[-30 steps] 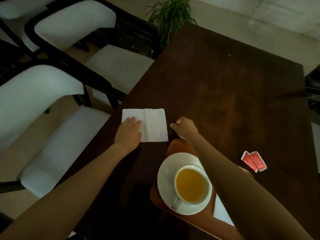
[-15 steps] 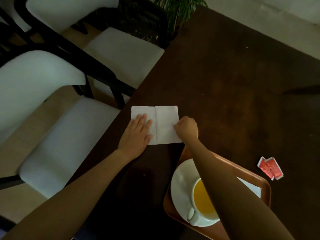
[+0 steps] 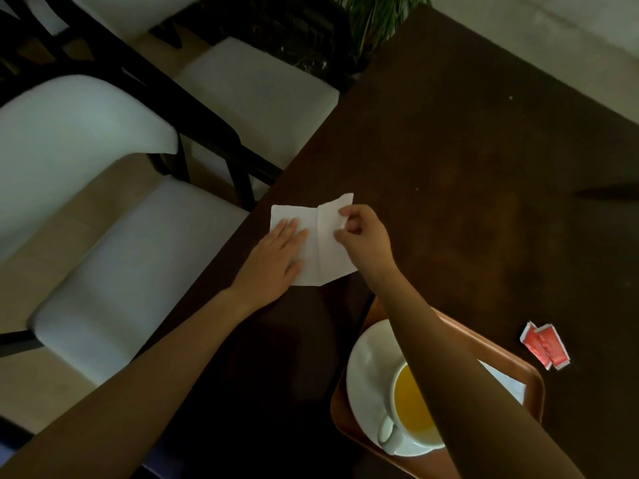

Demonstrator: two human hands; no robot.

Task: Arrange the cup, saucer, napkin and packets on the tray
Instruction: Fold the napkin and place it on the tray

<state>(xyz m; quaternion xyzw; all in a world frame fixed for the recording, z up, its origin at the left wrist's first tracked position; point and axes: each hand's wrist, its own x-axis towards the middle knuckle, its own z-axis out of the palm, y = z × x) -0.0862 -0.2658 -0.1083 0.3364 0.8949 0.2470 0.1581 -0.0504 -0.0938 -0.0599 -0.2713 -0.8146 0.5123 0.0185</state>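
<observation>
The napkin (image 3: 323,242) lies on the table (image 3: 466,167), beyond the tray (image 3: 534,385). My left hand (image 3: 276,261) presses its left half flat, fingers spread. My right hand (image 3: 363,236) pinches the raised right flap; the centre crease runs away from me.

— What's on the dark wooden counter (image 3: 466,150) right now?
— A white napkin (image 3: 323,250) near its left edge, a brown tray (image 3: 534,388) at the near side, two red packets (image 3: 545,345) just right of the tray.
</observation>
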